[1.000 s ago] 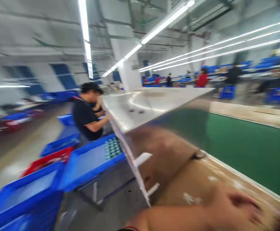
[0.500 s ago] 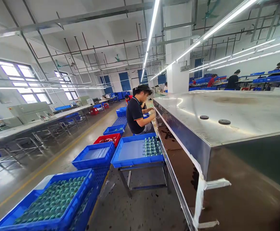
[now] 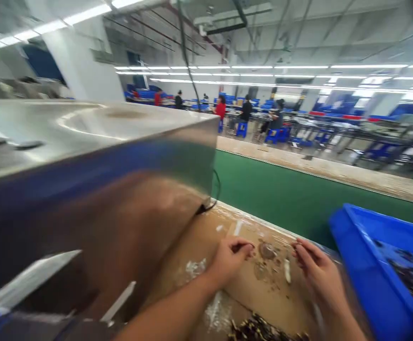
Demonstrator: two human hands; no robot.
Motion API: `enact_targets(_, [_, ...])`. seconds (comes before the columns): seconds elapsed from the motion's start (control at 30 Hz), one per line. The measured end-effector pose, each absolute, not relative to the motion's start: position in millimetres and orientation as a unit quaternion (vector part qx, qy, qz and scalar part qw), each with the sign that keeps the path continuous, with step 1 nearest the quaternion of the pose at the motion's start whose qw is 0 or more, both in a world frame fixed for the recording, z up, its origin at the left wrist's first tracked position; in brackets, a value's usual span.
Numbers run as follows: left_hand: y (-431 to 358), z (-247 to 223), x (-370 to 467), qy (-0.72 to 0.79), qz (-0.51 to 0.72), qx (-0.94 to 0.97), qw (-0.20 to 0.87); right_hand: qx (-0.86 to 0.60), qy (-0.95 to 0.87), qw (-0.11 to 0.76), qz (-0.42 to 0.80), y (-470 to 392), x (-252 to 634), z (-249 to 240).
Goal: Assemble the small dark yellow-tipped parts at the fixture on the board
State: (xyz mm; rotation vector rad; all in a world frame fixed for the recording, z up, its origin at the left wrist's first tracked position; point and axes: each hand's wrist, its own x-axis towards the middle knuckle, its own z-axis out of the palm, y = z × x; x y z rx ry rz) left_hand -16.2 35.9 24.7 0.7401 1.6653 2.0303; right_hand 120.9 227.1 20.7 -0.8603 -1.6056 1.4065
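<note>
Above the brown cardboard-covered bench [image 3: 263, 291], my left hand [image 3: 232, 258] is closed, its thumb and index finger pinched together. My right hand [image 3: 318, 270] faces it from the right, also in a pinch. Whatever the fingertips may hold is too small and blurred to name. Between the two hands lie a brownish smeared lump [image 3: 267, 250], small dark specks and a short whitish stick-like piece [image 3: 287, 271]. Closer to me, a heap of small dark parts with yellowish bits [image 3: 263, 329] is partly cut off by the lower edge.
A large metal cabinet [image 3: 149, 199] fills the left side. On the right stands a blue bin [image 3: 365, 265] with dark parts inside. Crumpled clear plastic [image 3: 195, 268] lies by my left forearm. Behind the bench runs a green belt [image 3: 273, 189]; several people sit at far tables.
My view has swung to the right, away from the aisle, the blue trays and the seated co-worker. Both my hands and the cardboard-covered bench have come into view.
</note>
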Motion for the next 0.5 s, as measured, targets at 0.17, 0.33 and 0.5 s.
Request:
enact_targets(0.17, [34.2, 11.6, -34.6, 0.558, 0.745, 0.275, 0.240, -0.302, -0.572, 0.393, 0.654, 232.2, 132.9, 13.6])
enact_targets(0.33, [31.1, 14.5, -31.1, 0.569, 0.733, 0.267, 0.262, -0.299, -0.587, 0.381, 0.648, 229.3, 126.2, 6.5])
enact_targets(0.5, [31.1, 20.9, -28.4, 0.567, 0.727, 0.221, 0.318, -0.320, -0.661, 0.397, 0.550, 224.4, 120.1, 4.2])
